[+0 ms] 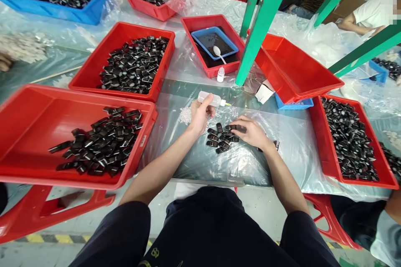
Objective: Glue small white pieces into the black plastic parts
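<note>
My left hand is closed around a small translucent squeeze bottle, which lies sideways in the grip with its thin yellowish tip pointing right. In my right hand the fingers pinch a small glossy black plastic part. Just below and left of it, a loose cluster of similar black parts rests on the plastic-covered table. Tiny whitish pieces are scattered beside my left hand. Part of another dark item shows beneath my right wrist.
Red trays of black parts stand at the left, back left and right. An empty-looking red tray leans near a green post. A small white bottle and spoon are ahead. Another person sits at far right.
</note>
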{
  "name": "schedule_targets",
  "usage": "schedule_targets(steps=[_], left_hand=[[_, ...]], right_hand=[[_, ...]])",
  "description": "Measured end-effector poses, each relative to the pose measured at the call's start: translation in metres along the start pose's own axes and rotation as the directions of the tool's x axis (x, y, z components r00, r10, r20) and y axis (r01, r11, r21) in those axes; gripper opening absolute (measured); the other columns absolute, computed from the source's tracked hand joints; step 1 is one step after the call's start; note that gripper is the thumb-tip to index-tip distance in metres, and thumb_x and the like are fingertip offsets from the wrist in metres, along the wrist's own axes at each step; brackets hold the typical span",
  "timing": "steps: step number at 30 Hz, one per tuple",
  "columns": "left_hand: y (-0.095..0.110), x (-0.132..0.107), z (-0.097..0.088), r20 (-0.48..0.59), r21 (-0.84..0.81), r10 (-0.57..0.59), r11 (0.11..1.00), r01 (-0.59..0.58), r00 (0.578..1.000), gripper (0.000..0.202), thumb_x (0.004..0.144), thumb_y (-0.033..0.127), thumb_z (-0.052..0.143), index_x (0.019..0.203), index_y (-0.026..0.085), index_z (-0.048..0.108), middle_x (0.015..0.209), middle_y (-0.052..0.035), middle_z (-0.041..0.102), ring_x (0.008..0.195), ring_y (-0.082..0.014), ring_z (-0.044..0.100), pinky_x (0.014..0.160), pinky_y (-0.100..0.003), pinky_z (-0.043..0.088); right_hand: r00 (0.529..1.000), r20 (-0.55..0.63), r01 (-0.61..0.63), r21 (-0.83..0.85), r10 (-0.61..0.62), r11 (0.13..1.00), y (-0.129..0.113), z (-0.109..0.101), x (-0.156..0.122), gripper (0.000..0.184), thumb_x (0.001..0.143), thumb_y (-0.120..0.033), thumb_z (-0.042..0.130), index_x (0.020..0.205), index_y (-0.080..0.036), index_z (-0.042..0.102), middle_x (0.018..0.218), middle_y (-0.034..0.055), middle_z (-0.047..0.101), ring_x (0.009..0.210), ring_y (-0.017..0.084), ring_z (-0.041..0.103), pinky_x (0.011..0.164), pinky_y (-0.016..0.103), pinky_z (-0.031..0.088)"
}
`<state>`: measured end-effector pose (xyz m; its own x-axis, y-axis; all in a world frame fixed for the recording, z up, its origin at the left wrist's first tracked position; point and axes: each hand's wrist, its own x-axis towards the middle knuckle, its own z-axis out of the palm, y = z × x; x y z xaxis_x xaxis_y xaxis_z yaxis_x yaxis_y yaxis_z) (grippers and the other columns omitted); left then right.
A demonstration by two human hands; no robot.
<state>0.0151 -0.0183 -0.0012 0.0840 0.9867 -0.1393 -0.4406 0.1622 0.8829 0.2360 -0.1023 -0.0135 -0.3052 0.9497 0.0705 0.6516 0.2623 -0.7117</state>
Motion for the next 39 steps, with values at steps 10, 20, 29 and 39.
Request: schedule_targets(steps=[10, 20, 29, 39], left_hand=[[-0.001, -0.001, -0.001, 0.018, 0.011, 0.003, 1.000, -0.003, 1.000, 0.052, 0.074, 0.066, 0.096, 0.073, 0.021, 0.068, 0.055, 0.0038, 0.053, 0.046, -0.0096, 0.046, 0.046, -0.028, 0.037], [-0.004, 0.000, -0.001, 0.020, -0.002, 0.019, 1.000, -0.019, 1.000, 0.055, 0.071, 0.067, 0.099, 0.072, 0.020, 0.069, 0.055, 0.0038, 0.053, 0.046, -0.0091, 0.046, 0.045, -0.027, 0.037], [-0.002, -0.001, 0.000, 0.008, -0.003, 0.000, 1.000, 0.000, 1.000, 0.048, 0.080, 0.059, 0.095, 0.074, 0.019, 0.070, 0.055, 0.0034, 0.053, 0.047, -0.0093, 0.046, 0.046, -0.027, 0.037], [-0.003, 0.000, 0.000, 0.021, -0.037, 0.012, 0.999, -0.012, 1.000, 0.052, 0.070, 0.062, 0.101, 0.072, 0.019, 0.070, 0.055, 0.0046, 0.054, 0.045, -0.0077, 0.047, 0.044, -0.024, 0.037]], right_hand=[[0.999, 0.034, -0.005, -0.073, 0.007, 0.997, -0.001, 0.000, -0.001, 0.023, 0.105, -0.038, 0.081, 0.123, -0.024, 0.086, 0.111, 0.0090, 0.081, 0.097, 0.026, 0.073, 0.084, 0.038, 0.056], [0.994, 0.101, -0.040, -0.056, 0.045, 0.998, -0.004, -0.004, -0.004, 0.046, 0.090, -0.034, 0.097, 0.132, -0.026, 0.082, 0.107, 0.0057, 0.082, 0.093, 0.025, 0.071, 0.081, 0.035, 0.050], [0.967, 0.209, -0.156, 0.016, 0.149, 0.988, -0.012, -0.008, -0.003, 0.006, 0.098, -0.031, 0.084, 0.097, -0.025, 0.085, 0.081, -0.0015, 0.077, 0.070, 0.016, 0.061, 0.071, 0.032, 0.041], [0.900, 0.361, -0.228, -0.087, 0.244, 0.970, -0.024, -0.015, -0.006, 0.005, 0.097, -0.024, 0.081, 0.102, -0.022, 0.081, 0.067, -0.0077, 0.054, 0.063, 0.012, 0.048, 0.070, 0.032, 0.030]])
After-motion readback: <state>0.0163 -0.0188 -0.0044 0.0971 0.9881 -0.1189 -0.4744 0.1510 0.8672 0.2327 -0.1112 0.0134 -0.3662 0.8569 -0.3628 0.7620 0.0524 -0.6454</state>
